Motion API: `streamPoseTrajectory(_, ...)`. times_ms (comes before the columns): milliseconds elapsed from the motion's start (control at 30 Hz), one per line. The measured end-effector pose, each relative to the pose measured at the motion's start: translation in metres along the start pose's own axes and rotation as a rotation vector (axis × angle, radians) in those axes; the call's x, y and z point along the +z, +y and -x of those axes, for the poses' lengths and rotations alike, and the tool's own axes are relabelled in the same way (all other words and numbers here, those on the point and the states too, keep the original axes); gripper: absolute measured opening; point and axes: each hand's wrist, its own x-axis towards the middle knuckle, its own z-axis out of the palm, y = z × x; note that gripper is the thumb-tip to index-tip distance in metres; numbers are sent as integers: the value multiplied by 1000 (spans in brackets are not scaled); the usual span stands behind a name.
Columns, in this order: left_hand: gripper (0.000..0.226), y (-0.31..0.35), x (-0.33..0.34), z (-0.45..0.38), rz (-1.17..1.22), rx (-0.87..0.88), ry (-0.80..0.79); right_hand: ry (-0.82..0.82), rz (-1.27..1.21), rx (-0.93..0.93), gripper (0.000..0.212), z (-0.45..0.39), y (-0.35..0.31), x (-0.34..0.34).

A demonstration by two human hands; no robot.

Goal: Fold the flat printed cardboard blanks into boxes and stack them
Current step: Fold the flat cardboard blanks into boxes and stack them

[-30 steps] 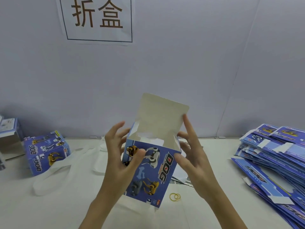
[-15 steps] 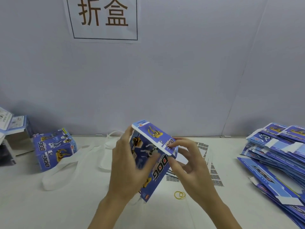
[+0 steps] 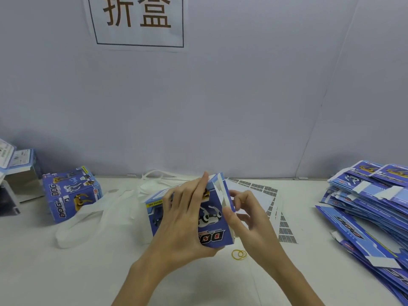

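Now glossy blue cardboard box (image 3: pixel 212 219) gripped by left hand (image 3: pixel 187 219), right hand (image 3: pixel 247 217) pinching its white flap (image 3: pixel 221 195)

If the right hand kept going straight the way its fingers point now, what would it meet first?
The right hand points left, toward the box that the left hand grips. It would likely meet the white flap at the box's open right end first; its fingertips are already at or nearly on it, though depth is unclear.

Soft, even light is falling from above, casting faint shadows along the wall (image 3: pixel 220 107) base; wide-angle distortion is bending the edges, and mild blur is softening the printing everywhere.
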Motion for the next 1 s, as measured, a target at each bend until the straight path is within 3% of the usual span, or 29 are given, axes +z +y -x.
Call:
streamPoseTrajectory(67,139,0,-2,1,32,-5,9,11,-12,-10,82,0,-4,-1)
streamPoseTrajectory(167,141,2,-6,-1,35,-15,30,-33,-21,-43,61,1,-6,-2)
streamPoseTrajectory(500,140,7,-10,-1,-26,54,7,-171,-123,-32,55,6,1,4)
streamPoseTrajectory(833,134,13,-5,1,-76,43,-54,15,-105,-65,43,4,8,13)
streamPoseTrajectory(1000,131,12,-6,2,-85,35,-56,-42,-136,-56,46,7,14,18)
